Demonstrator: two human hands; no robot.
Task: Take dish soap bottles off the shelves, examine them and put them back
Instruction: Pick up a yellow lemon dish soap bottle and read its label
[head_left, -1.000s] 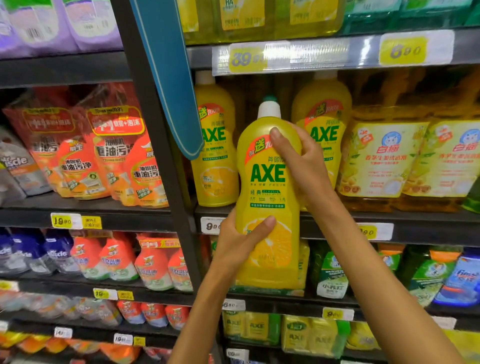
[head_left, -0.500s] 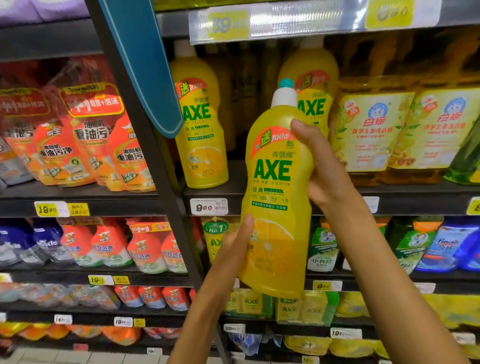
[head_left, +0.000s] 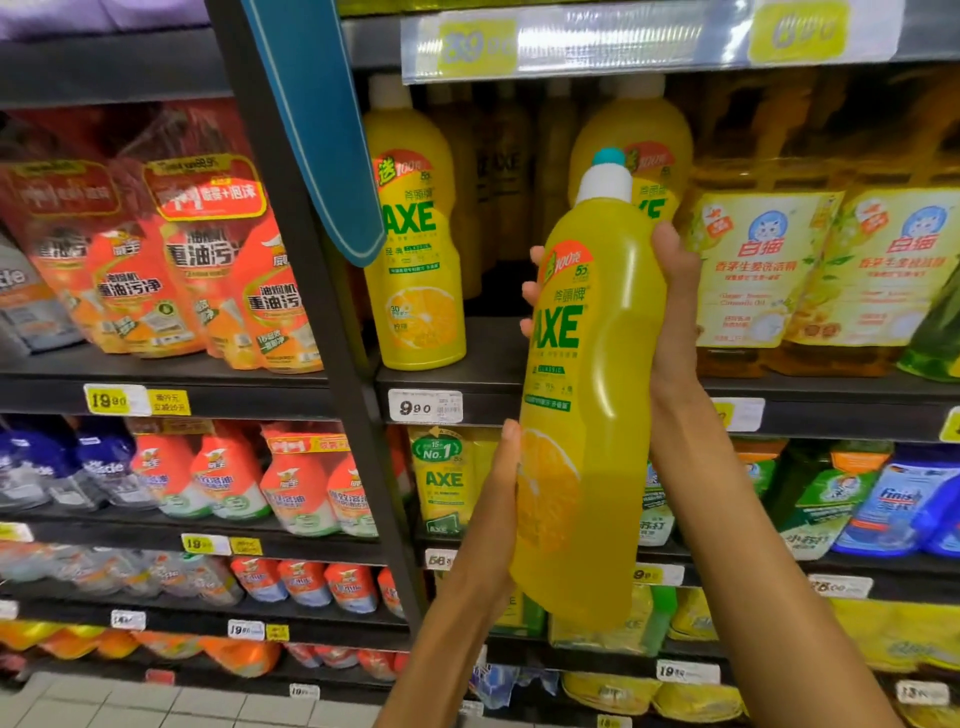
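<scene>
bottle (head_left: 587, 415): off the shelf (head_left: 488, 364), upright with a slight tilt, being held in front of the shelf edge, between the two AXE bottles standing on it.
change: being turned; label was square to camera a second ago, now is swinging left, plain side panel is facing us.
right hand (head_left: 670, 312): wrapping the upper body from behind, fingertips (head_left: 532, 291) peeking past the label edge.
left hand (head_left: 506, 499): cupping the lower body, thumb lying along the lemon print.
hands: apart, both clamped on the bottle.
gap: slot on the shelf behind the bottle is staying open.
task read: examine step is running; likely heading for the back label, return not yet done.
risk: none obvious, two-handed hold looks secure.
</scene>
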